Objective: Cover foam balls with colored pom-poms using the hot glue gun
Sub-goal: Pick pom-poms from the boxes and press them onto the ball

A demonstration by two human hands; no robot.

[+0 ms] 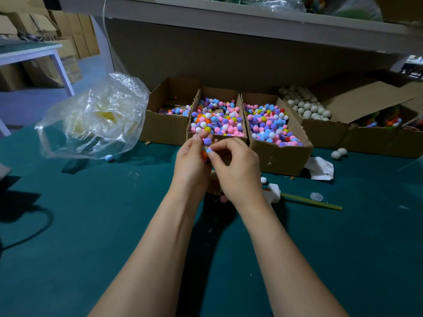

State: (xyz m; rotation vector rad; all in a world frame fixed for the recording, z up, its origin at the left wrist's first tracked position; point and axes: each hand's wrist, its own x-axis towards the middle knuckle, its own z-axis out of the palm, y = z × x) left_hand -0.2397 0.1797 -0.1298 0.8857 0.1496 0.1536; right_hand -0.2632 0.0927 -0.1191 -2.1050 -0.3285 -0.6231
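Note:
My left hand (191, 162) grips a foam ball partly covered with pom-poms (207, 145); purple, orange and white ones show between my fingers. My right hand (233, 165) pinches a light blue pom-pom (209, 151) against that ball. Both hands are raised over the green table, just in front of an open cardboard box of mixed pom-poms (217, 120). Another box of pom-poms (272, 124) stands to its right, and a box of bare white foam balls (306, 106) sits further right. A white glue gun (273, 192) lies on the table, partly hidden behind my right wrist.
A crumpled clear plastic bag (96, 117) stands at the left. A third box (169, 106) holds a few pom-poms. Two loose foam balls (338, 153), a white paper scrap (320, 168) and a yellow-green stick (311, 201) lie at the right. A shelf (229, 17) overhangs the boxes.

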